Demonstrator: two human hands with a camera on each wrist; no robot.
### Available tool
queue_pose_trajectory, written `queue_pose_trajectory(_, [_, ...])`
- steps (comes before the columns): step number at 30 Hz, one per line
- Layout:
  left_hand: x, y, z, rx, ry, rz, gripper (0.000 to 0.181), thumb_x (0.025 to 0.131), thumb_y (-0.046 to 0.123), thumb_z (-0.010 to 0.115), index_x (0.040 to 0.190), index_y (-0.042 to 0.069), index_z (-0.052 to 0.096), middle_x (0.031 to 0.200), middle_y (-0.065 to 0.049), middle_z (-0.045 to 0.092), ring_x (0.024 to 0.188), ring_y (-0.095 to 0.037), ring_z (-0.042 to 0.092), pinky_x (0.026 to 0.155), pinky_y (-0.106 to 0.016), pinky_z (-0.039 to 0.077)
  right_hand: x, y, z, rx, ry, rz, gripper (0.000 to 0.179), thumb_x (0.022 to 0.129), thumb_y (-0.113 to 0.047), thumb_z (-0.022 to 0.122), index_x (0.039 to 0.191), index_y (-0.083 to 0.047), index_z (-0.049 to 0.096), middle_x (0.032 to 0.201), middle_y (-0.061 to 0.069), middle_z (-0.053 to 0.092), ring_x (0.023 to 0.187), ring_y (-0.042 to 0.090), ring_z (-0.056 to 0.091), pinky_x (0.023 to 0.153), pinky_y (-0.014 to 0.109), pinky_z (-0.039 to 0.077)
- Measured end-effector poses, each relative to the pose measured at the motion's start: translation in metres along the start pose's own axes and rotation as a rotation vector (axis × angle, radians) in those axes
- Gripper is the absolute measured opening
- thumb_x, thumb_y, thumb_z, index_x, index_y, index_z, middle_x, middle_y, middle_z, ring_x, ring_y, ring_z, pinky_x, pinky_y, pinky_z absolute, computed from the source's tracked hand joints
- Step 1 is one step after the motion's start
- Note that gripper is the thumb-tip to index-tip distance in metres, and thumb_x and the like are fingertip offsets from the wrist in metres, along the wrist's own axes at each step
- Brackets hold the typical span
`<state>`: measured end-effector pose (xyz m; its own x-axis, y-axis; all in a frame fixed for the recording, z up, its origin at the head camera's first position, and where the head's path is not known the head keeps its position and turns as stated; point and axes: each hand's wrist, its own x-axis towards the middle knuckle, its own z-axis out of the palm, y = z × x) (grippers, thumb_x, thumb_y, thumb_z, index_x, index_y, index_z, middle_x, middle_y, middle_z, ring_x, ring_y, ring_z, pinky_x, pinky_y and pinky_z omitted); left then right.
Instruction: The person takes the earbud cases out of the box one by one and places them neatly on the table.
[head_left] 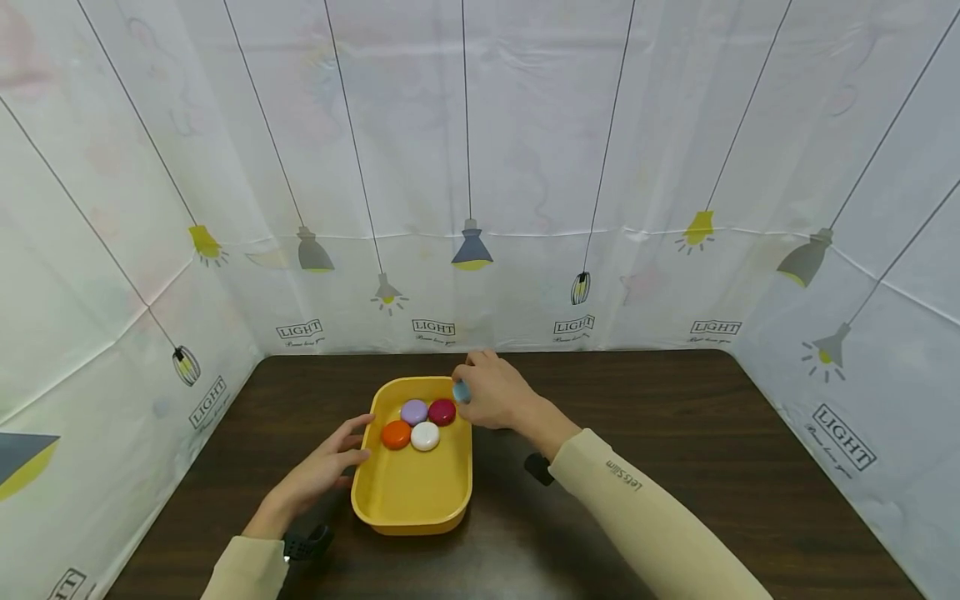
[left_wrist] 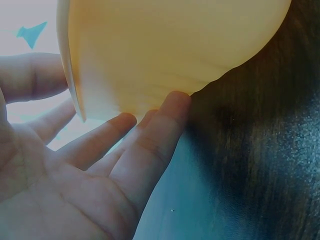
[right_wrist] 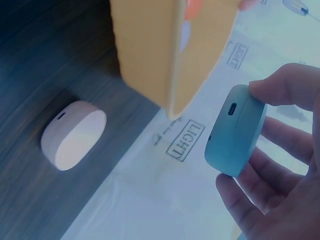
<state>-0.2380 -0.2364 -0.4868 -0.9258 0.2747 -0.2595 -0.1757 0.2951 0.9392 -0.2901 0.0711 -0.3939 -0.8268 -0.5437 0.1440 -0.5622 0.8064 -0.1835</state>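
Note:
In the head view a yellow plastic bin (head_left: 412,492) stands on the dark table. Inside lie a lilac case (head_left: 413,412), a dark red one (head_left: 442,412), an orange one (head_left: 396,434) and a white one (head_left: 425,436), all small and rounded. My right hand (head_left: 491,389) pinches a light blue earbud case (right_wrist: 235,131) by its ends, above the bin's far right corner; its charging port shows in the right wrist view. My left hand (head_left: 326,467) touches the bin's left side, fingers fairly straight against the outer wall (left_wrist: 150,50).
A pale pink case (right_wrist: 75,132) with a similar port sits on the table outside the bin in the right wrist view; the head view does not show it. The dark wood tabletop (head_left: 637,433) meets a white curtain printed with lamps (head_left: 525,167) at the back and sides.

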Motion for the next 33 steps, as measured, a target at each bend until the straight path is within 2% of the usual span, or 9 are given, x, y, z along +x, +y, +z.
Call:
queue_pose_trajectory(6, [-0.001, -0.001, 0.0, -0.006, -0.001, 0.005, 0.06, 0.105, 0.018, 0.053, 0.16, 0.022, 0.028, 0.16, -0.024, 0.03, 0.138, -0.044, 0.043, 0.099, -0.061, 0.048, -0.003, 0.011, 0.003, -0.009, 0.011, 0.011, 0.034, 0.086, -0.028, 0.073, 0.117, -0.013, 0.071, 0.114, 0.008, 0.058, 0.102, 0.025, 0.048, 0.089, 0.038, 0.05])
queue_pose_trajectory(15, [-0.002, 0.0, 0.0, -0.003, -0.003, 0.002, 0.06, 0.105, 0.018, 0.052, 0.16, 0.022, 0.027, 0.159, -0.024, 0.031, 0.138, -0.044, 0.043, 0.101, -0.063, 0.047, -0.008, 0.03, 0.005, -0.001, -0.031, 0.069, 0.038, 0.087, -0.026, 0.07, 0.123, -0.013, 0.069, 0.125, 0.01, 0.055, 0.11, 0.026, 0.047, 0.095, 0.04, 0.049])
queue_pose_trajectory(22, [-0.001, 0.0, 0.001, -0.005, -0.001, 0.006, 0.06, 0.105, 0.018, 0.053, 0.16, 0.022, 0.027, 0.16, -0.024, 0.03, 0.138, -0.044, 0.043, 0.099, -0.062, 0.048, -0.012, 0.045, 0.006, -0.015, -0.003, 0.056, 0.035, 0.086, -0.024, 0.071, 0.119, -0.012, 0.07, 0.12, 0.01, 0.056, 0.105, 0.026, 0.048, 0.091, 0.039, 0.05])
queue_pose_trajectory(33, [-0.001, 0.0, 0.001, -0.003, -0.001, 0.007, 0.06, 0.105, 0.018, 0.053, 0.16, 0.022, 0.027, 0.159, -0.024, 0.031, 0.138, -0.044, 0.043, 0.1, -0.063, 0.047, -0.02, 0.07, 0.012, 0.005, -0.018, 0.132, 0.035, 0.085, -0.021, 0.072, 0.118, -0.012, 0.07, 0.115, 0.009, 0.055, 0.104, 0.026, 0.048, 0.087, 0.041, 0.049])
